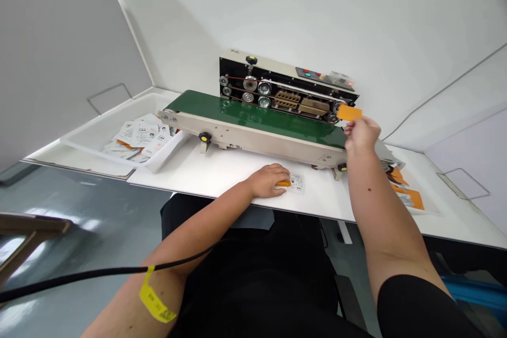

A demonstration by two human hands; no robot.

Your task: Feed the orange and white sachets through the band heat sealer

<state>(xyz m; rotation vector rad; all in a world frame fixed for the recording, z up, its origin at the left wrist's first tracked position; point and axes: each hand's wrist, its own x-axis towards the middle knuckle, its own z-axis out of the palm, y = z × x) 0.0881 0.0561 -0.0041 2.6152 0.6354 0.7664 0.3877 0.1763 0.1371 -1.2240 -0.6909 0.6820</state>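
Note:
My right hand [362, 134] pinches an orange packet [349, 112] by its lower edge. It holds the packet up at the right end of the band sealing machine [287, 87], beside the end rollers. My left hand [270, 180] rests on the white table in front of the conveyor, fingers curled over an orange and white packet [297, 183]. Printed white film of that packet shows past the fingertips; how many packets lie under the hand is hidden. The green conveyor belt [253, 121] runs along the machine's front.
At the left, a white tray [166, 150] holds a heap of printed white packets [138, 136]. More orange packets [412, 198] lie in a container at the right, partly behind my arm. Black knobs [205, 138] jut from the conveyor's front. A black cable [79, 277] crosses my left arm.

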